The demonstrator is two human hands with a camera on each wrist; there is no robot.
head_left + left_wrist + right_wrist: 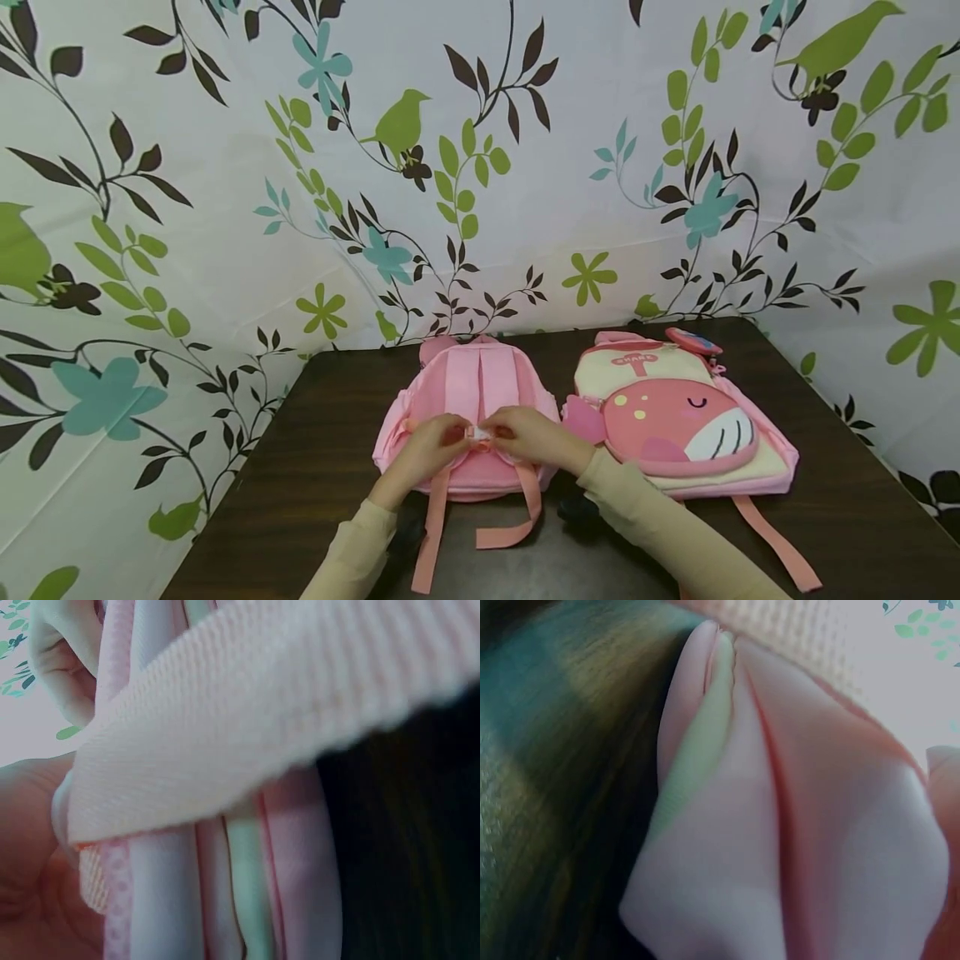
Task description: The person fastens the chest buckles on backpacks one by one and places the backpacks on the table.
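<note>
Leaf-and-bird patterned cloth (225, 208) hangs all around as backdrop, and below it sits a dark wooden table (300, 467) carrying two pink backpacks side by side; the left-hand backpack (465, 392) lies face down with its straps uppermost, its long axis running away from the person, top toward the cloth and bottom edge toward the sleeves; and both hands are right on it, dead centre; the left hand (427, 450) comes in from the left, the right hand (536, 437) from the right, fingertips meeting over a small white buckle (478, 431) that sits crosswise between the two shoulder straps; both hands appear to pinch it, one at each end, fingers curled in; neither hand is nearer, they are level on it; whether the buckle halves are joined or apart is too small to tell; two loose strap tails (525, 517) trail off the bottom edge toward the person; the left wrist view is filled by a band of woven webbing (285, 705) lying across folds of pink fabric, with the hand's skin at the lower left; the right wrist view shows bunched pink fabric (802, 847) against the dark tabletop; over to the right, just beside the first bag, the second backpack (675, 417) lies face up with a cartoon face on its front pocket; both bags look closed, so nothing of their contents shows.
</note>
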